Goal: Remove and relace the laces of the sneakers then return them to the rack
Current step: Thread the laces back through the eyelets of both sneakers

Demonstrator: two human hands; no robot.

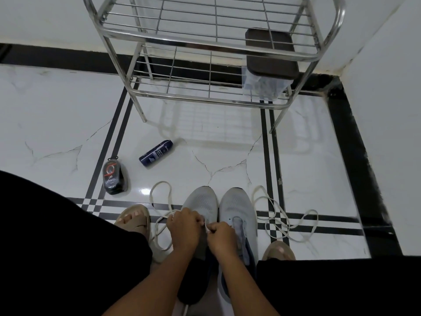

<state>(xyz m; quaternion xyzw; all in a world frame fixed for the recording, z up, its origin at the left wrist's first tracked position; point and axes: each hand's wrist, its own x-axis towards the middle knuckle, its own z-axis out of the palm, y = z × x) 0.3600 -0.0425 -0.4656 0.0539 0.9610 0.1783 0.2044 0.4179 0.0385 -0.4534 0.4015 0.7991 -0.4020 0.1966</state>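
**Head view: two hands pull a lace on the left sneaker**

Head camera looks down at a shiny white floor (68, 115) with black lines. Two grey sneakers stand side by side on the floor, toes pointing away from the person. They touch each other.

The left hand (183, 224) and the right hand (222, 236) are both over the left sneaker (202, 201). The fingers of each hand are curled, and they pinch a white lace (159, 213) between them, just above the holes of that shoe. The rest of this lace loops out on the floor to the left of the shoe.

The right sneaker (237, 208) has no lace in its holes. Its tongue is showing. A second white lace (284, 222) lies in loose loops on the floor just beside it, on the right.

A foot in a tan sandal (134, 218) is to the left of the shoes. Another tan sandal (278, 250) is to the right. Black clothes cover the knees on both sides.

A metal rack (205, 42) stands farther away, by the wall. A dark brown box (271, 53) sits on its lower shelf, on the right side.

A dark blue spray can (156, 153) lies on its side on the floor. A black shoe polish bottle (114, 177) lies near it, to the left.
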